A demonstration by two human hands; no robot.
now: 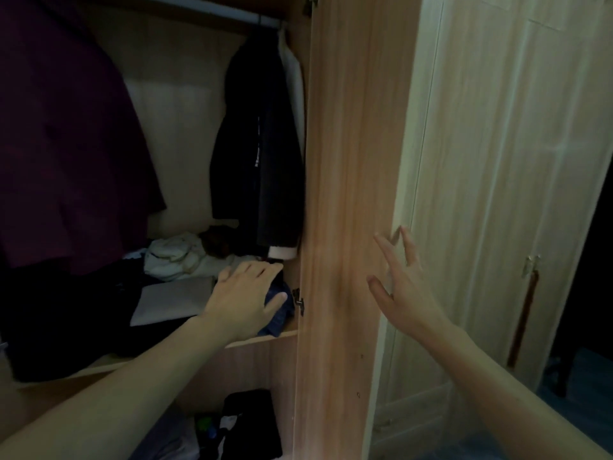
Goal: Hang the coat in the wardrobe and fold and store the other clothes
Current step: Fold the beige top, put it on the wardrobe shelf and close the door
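Two hands show on my feed, well apart, with the open wardrobe door (348, 161) standing edge-on between them. My left hand (245, 293) reaches into the wardrobe and grips a folded blue garment (280, 318), fingers laid over its top and thumb across its near side. That bundle sits at the right end of the shelf (265, 340), just beside the door hinge (298, 302). Its long axis runs from the shelf's front lip back toward the rear wall. My right hand (403, 293) holds nothing, its fingers spread and pointing up in front of the door's outer edge; I cannot tell whether they touch it.

Above the blue garment, a dark coat (258, 154) hangs from the rail (232, 14), long axis upright, its pale cuff (282, 252) just above my left fingers. A maroon garment (59, 127) hangs at the left. White clothes (172, 257) and a flat grey folded piece (172, 300) lie on the shelf.
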